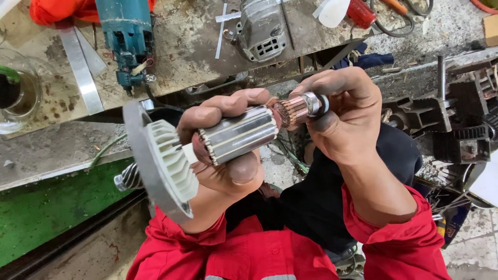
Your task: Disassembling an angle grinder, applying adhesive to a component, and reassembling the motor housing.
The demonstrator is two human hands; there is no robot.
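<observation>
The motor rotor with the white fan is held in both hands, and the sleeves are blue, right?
Not quite. The head view shows the sleeves are red, not blue. The rest holds: the left hand grips the motor rotor near its white fan, and the right hand pinches the commutator end.

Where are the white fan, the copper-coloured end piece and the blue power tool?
white fan (171, 158): head view, ribbed blades.
copper-coloured end piece (292, 111): head view, its barred side.
blue power tool (126, 36): head view, housing.
</observation>
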